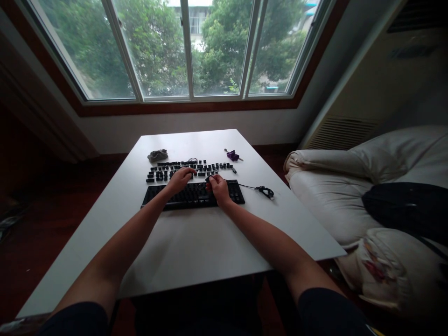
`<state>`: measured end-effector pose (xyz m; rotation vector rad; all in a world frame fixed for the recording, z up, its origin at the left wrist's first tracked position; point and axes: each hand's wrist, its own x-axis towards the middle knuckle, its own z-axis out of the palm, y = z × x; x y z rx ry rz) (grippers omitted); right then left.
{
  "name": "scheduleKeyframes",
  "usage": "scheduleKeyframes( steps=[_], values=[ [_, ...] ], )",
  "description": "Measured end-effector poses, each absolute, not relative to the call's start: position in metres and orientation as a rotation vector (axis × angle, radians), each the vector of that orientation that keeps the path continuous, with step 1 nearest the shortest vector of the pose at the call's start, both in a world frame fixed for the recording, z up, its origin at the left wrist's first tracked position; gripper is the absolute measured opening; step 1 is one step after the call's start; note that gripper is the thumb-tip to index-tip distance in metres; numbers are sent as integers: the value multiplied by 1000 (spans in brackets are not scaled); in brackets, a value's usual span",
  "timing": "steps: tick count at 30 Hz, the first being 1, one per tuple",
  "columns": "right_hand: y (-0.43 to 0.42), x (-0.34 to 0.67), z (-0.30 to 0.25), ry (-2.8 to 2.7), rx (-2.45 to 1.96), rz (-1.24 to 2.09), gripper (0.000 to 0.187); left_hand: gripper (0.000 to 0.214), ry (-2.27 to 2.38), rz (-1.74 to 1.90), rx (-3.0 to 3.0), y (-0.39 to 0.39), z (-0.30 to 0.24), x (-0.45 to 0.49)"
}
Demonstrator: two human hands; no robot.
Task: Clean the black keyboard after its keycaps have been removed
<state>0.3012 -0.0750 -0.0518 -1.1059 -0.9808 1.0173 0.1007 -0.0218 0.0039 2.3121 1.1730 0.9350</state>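
A black keyboard point(189, 196) lies on the white table, with rows of loose black keycaps point(163, 176) spread out behind it. My left hand point(182, 179) reaches over the keyboard's back edge, fingers stretched out and low over the loose keycaps; nothing shows in its grasp. Above the keyboard's right part, my right hand point(220, 189) is closed, thumb and fingers pinching a small black keycap point(209, 178). Part of the keyboard is hidden beneath my hands and forearms.
A grey cloth point(157, 155) sits at the table's back left, and a small purple item point(233, 156) at the back right. The keyboard's coiled cable point(265, 191) lies to the right. Beside the white table point(175, 261) stands a pale sofa point(322, 196) with a dark bag point(406, 205).
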Motion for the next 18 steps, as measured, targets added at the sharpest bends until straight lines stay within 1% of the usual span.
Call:
scheduleKeyframes(
  steps=[4,11,18],
  values=[
    [-76,301,-50,-985,-1098,1017,31,29,1160,930,2308,-30,4,111],
    [-76,301,-51,-998,-1100,1016,29,33,1119,937,2367,-40,1,116],
    [-77,300,-49,-990,-1076,1024,30,38,1235,952,2321,-41,0,117]
  ],
)
